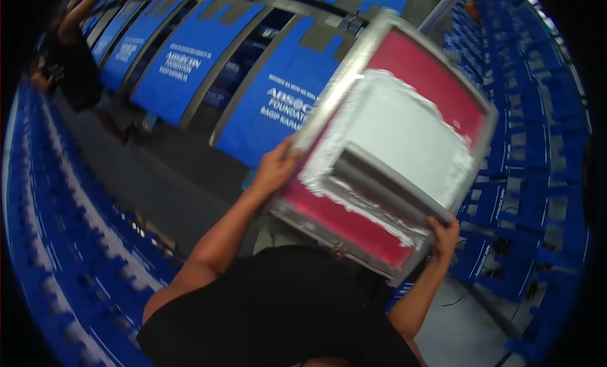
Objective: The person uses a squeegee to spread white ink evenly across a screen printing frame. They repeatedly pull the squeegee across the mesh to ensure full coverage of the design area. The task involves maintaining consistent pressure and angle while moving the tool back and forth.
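Observation:
A silk-screen printing frame [324,111] is tilted up in front of me, with a metal rim and red mesh [414,66]. White ink [399,128] covers much of the mesh in a thick, ragged-edged patch. Across its lower part lies a grey squeegee [393,185]. My left hand [277,171] is closed round the frame's left edge. At the right edge, my right hand [445,239] is closed, its fingers against the frame and the squeegee's right end; how the grip divides between them is unclear. Motion blurs the frame slightly.
Blue printed fabric panels [190,63] lie in a row beyond the frame to the left. More rows of blue pieces fill the right side [506,202] and the left side [38,228]. Another person [69,63] in dark clothes is at the far left, beside a dark aisle floor [171,155].

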Motion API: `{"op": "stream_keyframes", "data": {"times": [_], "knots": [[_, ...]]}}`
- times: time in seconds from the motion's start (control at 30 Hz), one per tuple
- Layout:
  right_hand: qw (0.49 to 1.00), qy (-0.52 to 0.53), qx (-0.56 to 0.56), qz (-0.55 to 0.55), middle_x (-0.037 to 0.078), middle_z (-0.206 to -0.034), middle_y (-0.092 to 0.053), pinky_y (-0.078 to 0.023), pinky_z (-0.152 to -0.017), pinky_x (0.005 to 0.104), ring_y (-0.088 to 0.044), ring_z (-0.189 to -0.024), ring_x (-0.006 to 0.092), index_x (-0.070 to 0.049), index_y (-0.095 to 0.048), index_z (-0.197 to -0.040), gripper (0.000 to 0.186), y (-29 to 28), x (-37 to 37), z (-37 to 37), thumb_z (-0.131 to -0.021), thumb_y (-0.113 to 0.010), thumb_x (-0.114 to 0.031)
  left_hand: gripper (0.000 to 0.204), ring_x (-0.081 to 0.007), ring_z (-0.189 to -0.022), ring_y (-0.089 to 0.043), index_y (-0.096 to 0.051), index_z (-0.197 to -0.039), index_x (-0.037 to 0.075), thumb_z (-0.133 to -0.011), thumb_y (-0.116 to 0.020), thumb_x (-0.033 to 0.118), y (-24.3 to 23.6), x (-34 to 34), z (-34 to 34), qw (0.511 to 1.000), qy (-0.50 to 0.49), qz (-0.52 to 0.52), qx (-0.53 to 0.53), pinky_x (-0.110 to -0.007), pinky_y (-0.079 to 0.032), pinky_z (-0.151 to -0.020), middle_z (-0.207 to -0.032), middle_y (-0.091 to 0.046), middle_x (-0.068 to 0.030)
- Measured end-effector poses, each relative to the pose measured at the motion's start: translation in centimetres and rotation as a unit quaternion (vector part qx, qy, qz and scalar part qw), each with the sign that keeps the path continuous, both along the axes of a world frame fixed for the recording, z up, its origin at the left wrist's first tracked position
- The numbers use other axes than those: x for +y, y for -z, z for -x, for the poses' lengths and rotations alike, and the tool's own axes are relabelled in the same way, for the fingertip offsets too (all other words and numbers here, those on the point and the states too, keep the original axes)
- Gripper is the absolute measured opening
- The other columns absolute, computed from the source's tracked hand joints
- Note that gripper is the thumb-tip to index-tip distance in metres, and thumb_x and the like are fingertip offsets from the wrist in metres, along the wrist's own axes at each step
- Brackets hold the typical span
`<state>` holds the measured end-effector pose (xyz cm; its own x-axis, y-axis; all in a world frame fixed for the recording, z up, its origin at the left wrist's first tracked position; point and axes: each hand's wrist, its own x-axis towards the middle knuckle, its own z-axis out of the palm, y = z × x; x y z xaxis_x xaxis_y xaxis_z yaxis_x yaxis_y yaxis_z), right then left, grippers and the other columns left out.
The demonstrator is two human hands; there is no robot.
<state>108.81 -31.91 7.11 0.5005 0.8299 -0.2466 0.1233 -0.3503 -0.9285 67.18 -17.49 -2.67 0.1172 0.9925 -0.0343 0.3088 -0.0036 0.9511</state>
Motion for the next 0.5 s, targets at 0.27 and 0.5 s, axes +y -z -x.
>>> {"op": "stream_keyframes", "data": {"times": [0.27, 0.5], "knots": [[0.993, 0.096, -0.073, -0.005, 0.009, -0.104, -0.065, -0.045, -0.087, 0.0305, -0.059, -0.095, 0.0186, 0.003, -0.060, -0.116, 0.041, -0.3, -9.7, -29.1, -0.078, -0.074, -0.002, 0.054, -0.0255, -0.078, -0.070, -0.052, -0.131, 0.002, -0.091, -0.061, 0.036, -2.1, 0.7, -32.3, 0.992, 0.122, 0.001, -0.010, -0.035, -0.052, -0.071, -0.094, -0.068, -0.0238], [0.996, 0.062, -0.051, -0.043, 0.012, -0.107, -0.066, -0.046, -0.090, 0.0320, -0.061, -0.096, 0.0200, 0.004, -0.060, -0.118, 0.043, 1.5, -2.3, -47.7, -0.079, -0.076, -0.008, 0.054, -0.0343, -0.099, -0.066, -0.052, -0.133, 0.008, -0.090, -0.061, 0.040, -1.5, 10.3, -51.5, 0.990, 0.138, -0.023, -0.014, -0.039, -0.049, -0.088, -0.106, -0.066, -0.0251]]}}
